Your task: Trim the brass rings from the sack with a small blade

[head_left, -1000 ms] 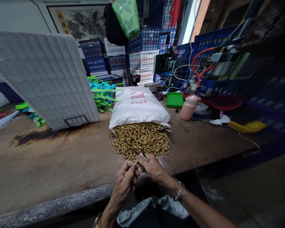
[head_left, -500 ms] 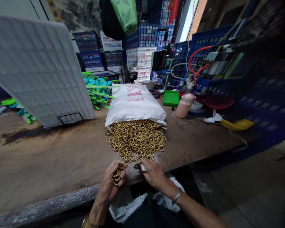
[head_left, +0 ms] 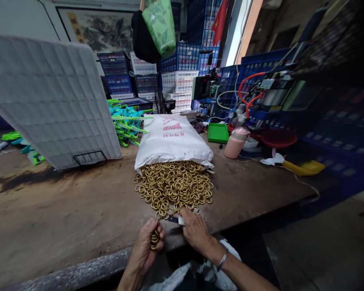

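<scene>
Several brass-coloured rings (head_left: 154, 239) sit stacked in my left hand (head_left: 146, 242), whose fingers are curled around them near the table's front edge. To the right, my right hand (head_left: 196, 230) grips a small dark tool (head_left: 173, 219) with a whitish part at the fingers; its dark end points left, toward my left hand. Just beyond both hands, a heap of brass rings (head_left: 176, 184) spills from the mouth of a white sack (head_left: 174, 139) with red print. A few loose rings lie close to the tool.
A padded grey-white panel (head_left: 51, 101) stands at the left, beside green and blue plastic pieces (head_left: 127, 121). Behind the heap's right side are a green tray (head_left: 218, 133), a pink bottle (head_left: 235, 143) and a yellow scoop (head_left: 305, 163). Stacked crates (head_left: 178, 83) fill the back.
My left hand's fingers have closed more around the rings. The tool in my right hand now reaches nearer the loose rings. The whole scene sits slightly lower in view.
</scene>
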Available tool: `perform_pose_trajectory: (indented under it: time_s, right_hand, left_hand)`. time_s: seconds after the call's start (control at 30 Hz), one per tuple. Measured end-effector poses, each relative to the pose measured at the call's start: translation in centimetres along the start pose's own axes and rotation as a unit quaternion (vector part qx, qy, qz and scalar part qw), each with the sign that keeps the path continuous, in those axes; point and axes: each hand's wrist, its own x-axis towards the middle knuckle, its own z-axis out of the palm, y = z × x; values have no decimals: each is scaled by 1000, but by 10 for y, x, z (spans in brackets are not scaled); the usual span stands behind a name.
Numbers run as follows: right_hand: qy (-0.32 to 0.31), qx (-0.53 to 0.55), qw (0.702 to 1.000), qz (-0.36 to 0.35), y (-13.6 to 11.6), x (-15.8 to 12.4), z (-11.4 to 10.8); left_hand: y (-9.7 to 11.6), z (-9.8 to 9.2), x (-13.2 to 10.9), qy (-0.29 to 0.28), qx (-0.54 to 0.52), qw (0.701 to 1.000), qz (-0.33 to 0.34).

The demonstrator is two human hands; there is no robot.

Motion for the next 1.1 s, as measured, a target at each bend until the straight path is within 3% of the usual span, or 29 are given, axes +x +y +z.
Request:
perform_pose_trajectory:
  time_s: [0.13,0.27,0.43,0.67,0.83,0.97,1.1]
  right_hand:
    - [2,163,985,48,7,16,-8]
    - [-13,336,940,48,8,22,-14]
    - [-45,431,899,60,4,12,-18]
    - [-47,467,880,71,3,3,-11]
    - [-38,470,878,79,4,7,2]
    - [-71,490,862,109,4,8,6]
    - [-28,474,876,83,5,6,-1]
  left_hand:
    - [-5,7,4,13,91,995,45]
    - [-8,19,8,44,206,972,105]
    - [-12,35,12,8,308,941,138]
    - [-24,28,21,-9,329,931,158]
    - [-33,19,28,30,330,926,181]
    - [-32,26,27,22,328,923,199]
    - [-29,36,19,-1,328,933,150]
